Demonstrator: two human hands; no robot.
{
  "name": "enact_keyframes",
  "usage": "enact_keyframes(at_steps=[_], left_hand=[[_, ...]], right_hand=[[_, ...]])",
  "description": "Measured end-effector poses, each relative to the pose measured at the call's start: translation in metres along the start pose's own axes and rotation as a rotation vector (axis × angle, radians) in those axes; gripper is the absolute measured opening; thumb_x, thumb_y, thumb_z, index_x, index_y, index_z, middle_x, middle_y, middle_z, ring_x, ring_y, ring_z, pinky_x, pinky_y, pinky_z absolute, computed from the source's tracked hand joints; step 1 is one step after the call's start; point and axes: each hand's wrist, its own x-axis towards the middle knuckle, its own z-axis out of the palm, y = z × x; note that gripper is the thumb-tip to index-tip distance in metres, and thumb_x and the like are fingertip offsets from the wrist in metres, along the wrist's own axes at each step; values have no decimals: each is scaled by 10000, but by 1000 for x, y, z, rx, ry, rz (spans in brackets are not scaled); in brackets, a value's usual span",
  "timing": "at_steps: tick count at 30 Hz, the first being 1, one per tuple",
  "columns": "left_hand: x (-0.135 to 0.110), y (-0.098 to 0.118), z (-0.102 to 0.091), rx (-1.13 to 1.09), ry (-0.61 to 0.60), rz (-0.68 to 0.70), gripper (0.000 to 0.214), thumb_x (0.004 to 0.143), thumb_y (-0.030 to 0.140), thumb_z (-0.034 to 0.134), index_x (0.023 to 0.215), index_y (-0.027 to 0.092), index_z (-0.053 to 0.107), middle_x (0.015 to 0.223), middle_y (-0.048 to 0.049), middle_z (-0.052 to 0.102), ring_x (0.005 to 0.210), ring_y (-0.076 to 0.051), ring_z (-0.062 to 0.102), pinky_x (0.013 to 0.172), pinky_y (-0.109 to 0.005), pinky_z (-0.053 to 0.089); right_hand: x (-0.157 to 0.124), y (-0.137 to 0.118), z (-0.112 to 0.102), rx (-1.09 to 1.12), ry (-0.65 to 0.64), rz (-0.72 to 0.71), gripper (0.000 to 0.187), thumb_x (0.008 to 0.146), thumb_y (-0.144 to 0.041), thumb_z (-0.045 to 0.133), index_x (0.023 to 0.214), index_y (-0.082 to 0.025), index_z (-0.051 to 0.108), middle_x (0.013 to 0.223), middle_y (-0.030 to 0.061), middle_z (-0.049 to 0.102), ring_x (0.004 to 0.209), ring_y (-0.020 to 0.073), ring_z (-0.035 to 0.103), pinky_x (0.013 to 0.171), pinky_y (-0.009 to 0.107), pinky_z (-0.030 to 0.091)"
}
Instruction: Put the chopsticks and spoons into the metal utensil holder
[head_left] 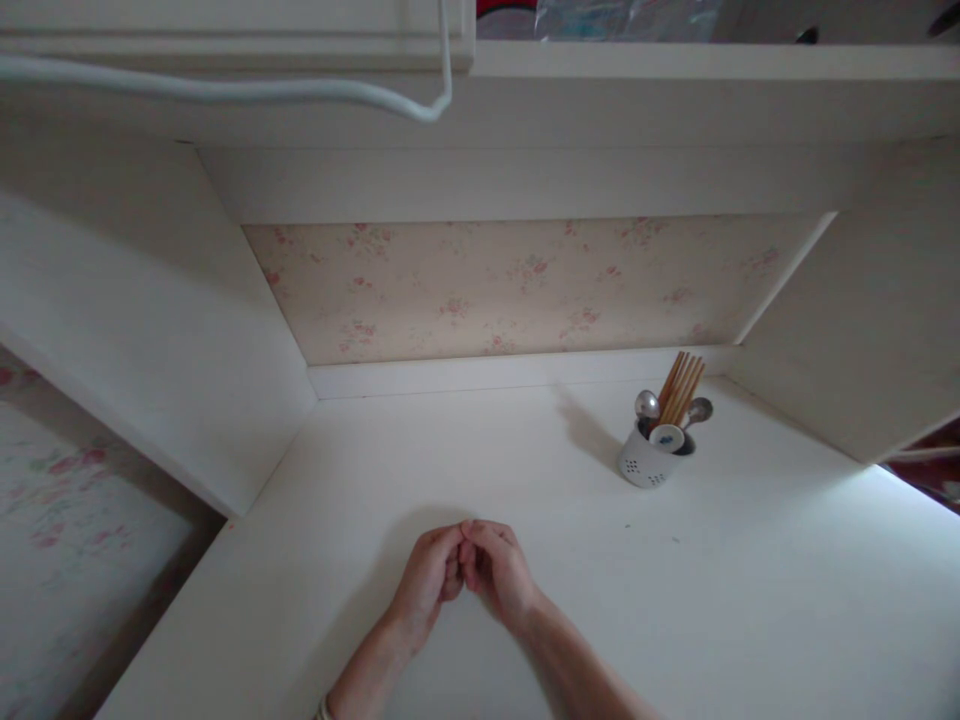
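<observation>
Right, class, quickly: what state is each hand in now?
Left hand: fingers curled closed, no object visible in it.
Right hand: fingers loosely curled closed, touching the left hand; no object visible in it.

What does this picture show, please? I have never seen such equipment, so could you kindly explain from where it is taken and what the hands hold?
There is no machine at work here, only a person's two bare hands. The single picture comes from a camera worn on the head, looking forward and down. The left hand and the right hand meet above the white tabletop, with curled fingers touching. Nothing held can be seen, though a small thing inside could be hidden. Farther back, to the right, stands a white cup with holes in its side. Chopsticks and metal spoons stick out of it. Behind is flowered wallpaper.
</observation>
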Motion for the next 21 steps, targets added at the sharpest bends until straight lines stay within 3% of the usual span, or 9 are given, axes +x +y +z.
enact_keyframes(at_steps=[8, 15, 21], left_hand=[[1, -2, 0, 3, -9, 16, 506, 722, 600, 617, 496, 175, 463, 374, 42, 395, 358, -35, 198, 425, -231, 77], [-1, 3, 3, 36, -25, 23, 484, 765, 547, 603, 486, 171, 480, 378, 36, 408, 360, -45, 218, 430, -246, 91], [1, -5, -2, 46, -13, 46, 453, 790, 475, 569, 469, 166, 488, 368, 53, 350, 365, -44, 189, 434, -247, 85]], right_hand=[[0, 0, 1, 38, 13, 20, 446, 782, -452, 624, 441, -168, 576, 340, 2, 496, 318, 106, 381, 392, 246, 265], [0, -2, 3, 40, 8, 8, 615, 834, -585, 571, 381, -171, 535, 304, -3, 446, 317, 102, 384, 406, 245, 278], [1, 1, 0, -55, -1, 6, 603, 816, -598, 614, 398, -173, 516, 318, -11, 458, 311, 84, 351, 393, 233, 237]])
